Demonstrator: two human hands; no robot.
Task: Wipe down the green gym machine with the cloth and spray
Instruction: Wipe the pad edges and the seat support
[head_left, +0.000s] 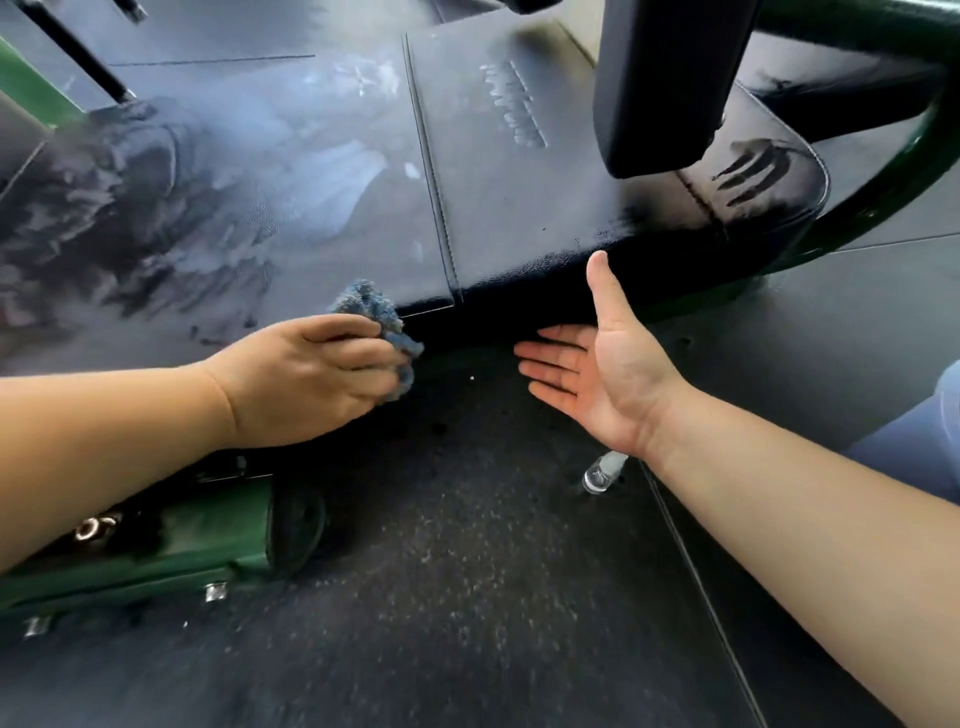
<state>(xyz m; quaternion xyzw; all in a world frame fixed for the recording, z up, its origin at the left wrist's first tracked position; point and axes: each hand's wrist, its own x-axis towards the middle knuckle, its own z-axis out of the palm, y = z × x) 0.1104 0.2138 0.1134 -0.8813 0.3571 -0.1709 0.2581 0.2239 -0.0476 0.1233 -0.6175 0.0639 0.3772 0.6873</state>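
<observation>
Our left grip (311, 374) is closed round a crumpled blue-grey microfibre cloth (371, 312), fingers curled over it; the cloth is pressed to the front edge of the broad black vinyl seat pad (519, 208) of the gym machine, just left of the stitched seam (439, 182) that crosses the pad from back to front. Our right grip (597, 374) holds nothing; it is wide, palm up, fingers straight and thumb raised, just beside the pad's dark front face; we cannot tell whether it touches.

The relation that matters to us: the pad's long axis runs left to right across our view, and the smeared greyish film lies on its left section, up and leftward from the cloth; the section right of the seam looks darker, with finger marks near its far corner. We judge the left grip, on the pad with the cloth, to be the nearer one for the coming strokes, which would run away from us and leftward.

The small clear plastic spray bottle (600, 475) lies on the dark speckled rubber floor (467, 597), partly hidden under the right wrist; the right grip is nearer to it. The green painted steel frame (156, 540) below our left forearm looks smudged; we judge it not yet wiped.
</observation>
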